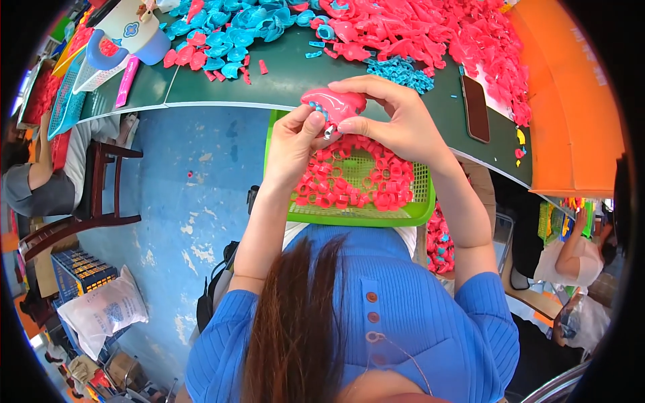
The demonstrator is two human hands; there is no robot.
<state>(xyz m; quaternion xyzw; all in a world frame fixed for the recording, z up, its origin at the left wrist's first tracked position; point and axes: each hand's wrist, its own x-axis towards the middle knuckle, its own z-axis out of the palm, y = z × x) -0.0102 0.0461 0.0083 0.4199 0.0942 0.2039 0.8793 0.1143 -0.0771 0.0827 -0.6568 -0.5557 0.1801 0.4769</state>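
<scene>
Both hands hold a glossy pink-red plastic shell piece [341, 102] above the near edge of the green table [255, 93]. My left hand [290, 144] pinches its lower left side, where small blue parts [318, 109] and a shiny silvery bit [328, 132] show. With fingers over the top and thumb underneath, my right hand [400, 121] grips the other side. The shell's far face is hidden by the fingers. Under my hands, at my lap, sits a green plastic basket [428, 209] with many small pink-red ring-shaped pieces [322, 196] in it.
Heaps of pink-red parts [416, 27] and blue shells [235, 33] cover the table's back. Small blue pieces [401, 72] lie nearer. A phone [475, 109] rests at right, beside an orange panel [564, 87]. A white-and-blue container [131, 30] and pink tube [126, 82] stand left. Other people sit at both sides.
</scene>
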